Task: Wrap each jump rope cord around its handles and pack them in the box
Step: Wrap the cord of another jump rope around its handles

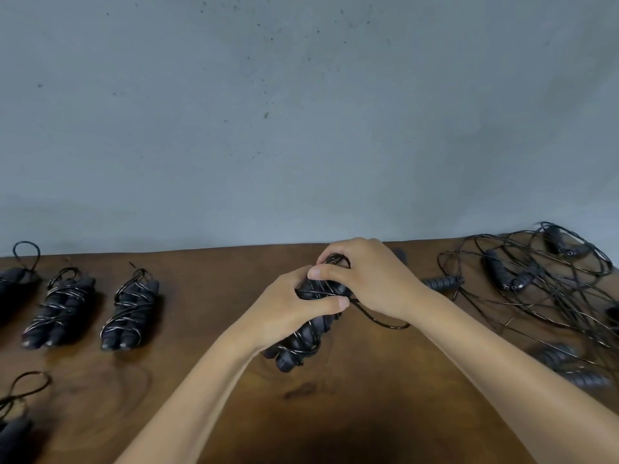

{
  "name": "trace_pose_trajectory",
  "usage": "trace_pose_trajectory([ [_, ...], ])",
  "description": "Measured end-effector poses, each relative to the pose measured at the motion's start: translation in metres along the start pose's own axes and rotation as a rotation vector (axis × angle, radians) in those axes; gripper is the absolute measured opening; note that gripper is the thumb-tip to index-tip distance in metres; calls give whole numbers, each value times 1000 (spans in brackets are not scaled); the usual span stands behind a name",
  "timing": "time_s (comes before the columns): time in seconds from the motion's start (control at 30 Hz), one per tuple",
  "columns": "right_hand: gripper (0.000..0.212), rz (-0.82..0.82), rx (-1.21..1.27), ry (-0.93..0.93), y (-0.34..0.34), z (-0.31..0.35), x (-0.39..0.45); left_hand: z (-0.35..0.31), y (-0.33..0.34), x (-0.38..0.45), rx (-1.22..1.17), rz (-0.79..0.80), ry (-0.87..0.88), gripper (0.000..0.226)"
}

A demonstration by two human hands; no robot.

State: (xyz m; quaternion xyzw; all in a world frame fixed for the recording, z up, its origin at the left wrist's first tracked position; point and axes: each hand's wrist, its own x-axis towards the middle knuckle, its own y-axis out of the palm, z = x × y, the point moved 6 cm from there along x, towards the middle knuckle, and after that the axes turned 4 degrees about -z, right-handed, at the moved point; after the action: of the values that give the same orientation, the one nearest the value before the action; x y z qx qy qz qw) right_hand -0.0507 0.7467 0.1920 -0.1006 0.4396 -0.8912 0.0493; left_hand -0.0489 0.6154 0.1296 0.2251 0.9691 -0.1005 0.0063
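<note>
A black jump rope with its two foam handles side by side is held above the brown table at the centre. My left hand grips the handles around their upper half, thumb across the cord turns. My right hand pinches the cord at the top end of the handles. A short loop of free cord hangs to the right under my right wrist. Cord is wound around most of the handles' length. No box is in view.
Wrapped rope bundles lie in a row at the left, with more at the left edge and lower left. A tangle of unwrapped ropes with loose handles fills the right. A grey wall stands behind the table.
</note>
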Motion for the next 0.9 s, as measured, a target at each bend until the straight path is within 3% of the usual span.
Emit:
trace_pose_trajectory([
  [0.1, 22, 8, 70, -1, 7, 13, 5, 2, -11, -9, -55, -125, 84, 14],
  [0.2, 36, 114, 115, 33, 11, 22, 7, 8, -23, -16, -120, -213, 128, 11],
  [0.37, 56, 488, 205, 238, 21, 23, -9, 14, -43, -21, -195, -220, 123, 9],
  [0.43, 52, 554, 242, 245, 25, 27, -14, 18, -47, -23, -183, -207, 126, 12],
  [0.7, 37, 362, -58, 54, 15, 37, -3, 30, -49, -31, -276, -119, 83, 12],
  [0.9, 38, 294, -57, -27, 9, 52, 4, 32, -50, -32, -386, -52, 52, 27],
])
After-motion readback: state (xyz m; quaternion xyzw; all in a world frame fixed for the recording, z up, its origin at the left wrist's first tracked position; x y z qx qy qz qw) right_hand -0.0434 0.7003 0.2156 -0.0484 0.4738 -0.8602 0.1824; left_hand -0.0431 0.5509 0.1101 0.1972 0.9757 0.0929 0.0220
